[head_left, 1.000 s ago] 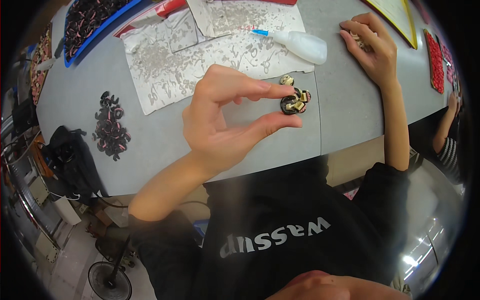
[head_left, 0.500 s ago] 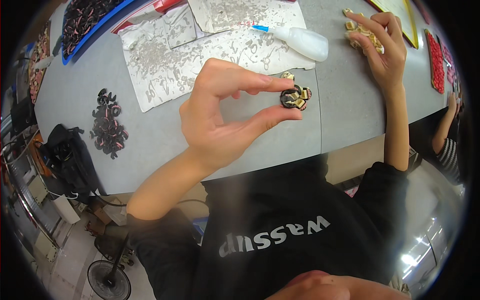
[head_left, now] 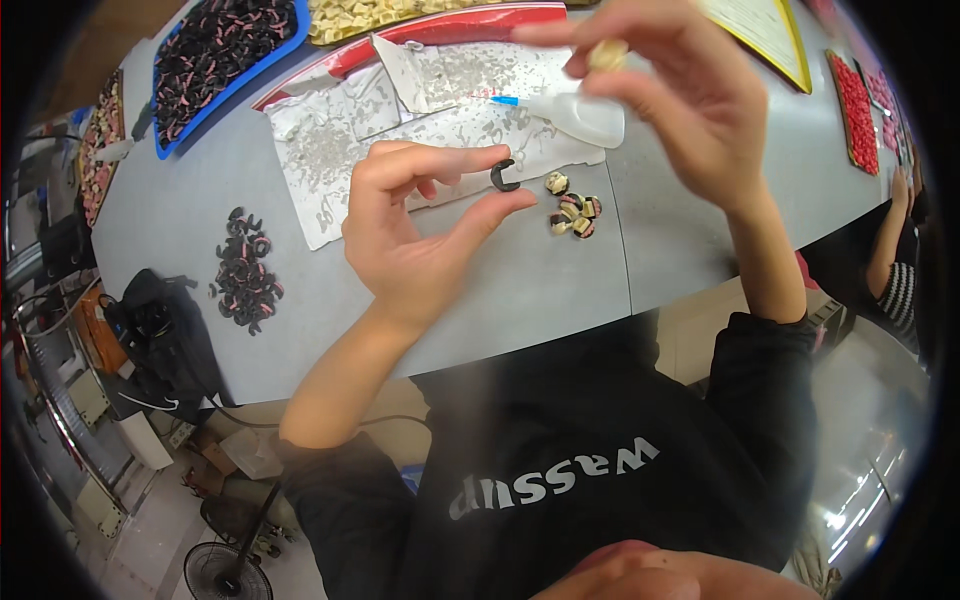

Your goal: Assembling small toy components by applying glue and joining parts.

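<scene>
My left hand (head_left: 410, 235) is closed in a pinch, holding a small black C-shaped piece (head_left: 506, 176) upright between thumb and forefinger, above the grey table. My right hand (head_left: 690, 115), blurred by motion, is raised at the upper right. A small cream-coloured piece (head_left: 606, 56) is pinched in its fingertips. To the right of my left fingertips lies a small cluster of black, pink and cream pieces (head_left: 576, 216) fitted together. One more such piece (head_left: 557, 183) sits just behind them. A loose pile of black and pink curved pieces (head_left: 245, 278) lies on the left.
A blue tray (head_left: 300, 35) of black and pink pieces stands at the back left. Beyond the stained white paper (head_left: 325, 215) are cream pieces (head_left: 365, 15). A squeeze bottle (head_left: 585, 118) with a blue tip rests on the paper. Red pieces (head_left: 853, 112) lie far right, near another person's arm (head_left: 893, 230).
My right hand has come left from the cream pieces, carrying one of them. My left hand has shifted left, away from the cluster, with the black piece. The view has moved slightly.
</scene>
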Available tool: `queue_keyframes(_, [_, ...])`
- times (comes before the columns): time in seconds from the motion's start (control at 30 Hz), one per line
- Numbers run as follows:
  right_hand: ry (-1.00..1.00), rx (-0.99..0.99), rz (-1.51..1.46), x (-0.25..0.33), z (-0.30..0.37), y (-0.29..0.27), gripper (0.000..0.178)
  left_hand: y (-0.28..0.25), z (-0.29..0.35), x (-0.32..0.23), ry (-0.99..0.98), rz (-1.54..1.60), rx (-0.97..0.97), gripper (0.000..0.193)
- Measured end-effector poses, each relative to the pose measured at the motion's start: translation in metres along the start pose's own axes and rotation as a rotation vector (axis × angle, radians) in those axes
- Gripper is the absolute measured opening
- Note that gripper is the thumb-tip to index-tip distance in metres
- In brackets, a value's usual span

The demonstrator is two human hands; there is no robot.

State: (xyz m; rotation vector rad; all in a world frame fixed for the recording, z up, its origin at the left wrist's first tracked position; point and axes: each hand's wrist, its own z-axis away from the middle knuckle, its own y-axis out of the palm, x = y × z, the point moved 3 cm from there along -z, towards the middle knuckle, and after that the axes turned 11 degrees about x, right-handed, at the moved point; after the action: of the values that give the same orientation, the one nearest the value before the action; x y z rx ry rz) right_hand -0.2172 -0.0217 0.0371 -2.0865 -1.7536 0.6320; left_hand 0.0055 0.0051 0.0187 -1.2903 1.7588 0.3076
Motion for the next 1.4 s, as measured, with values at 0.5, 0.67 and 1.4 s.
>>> queue_keyframes(0.5, [1.194,-0.179,-0.877,0.048,-0.037,0.031,0.025,-0.015,0.004,-0.006,-0.044,-0.084,-0.036,0.050])
queue_keyframes(0.67, [1.146,-0.106,-0.846,0.052,-0.033,0.035,0.021,-0.016,0.005,-0.005,-0.003,-0.118,-0.051,0.050])
queue_keyframes(1.4, [1.028,-0.226,-0.867,0.059,-0.032,0.032,0.021,-0.015,0.004,-0.012,0.165,-0.233,0.011,0.055])
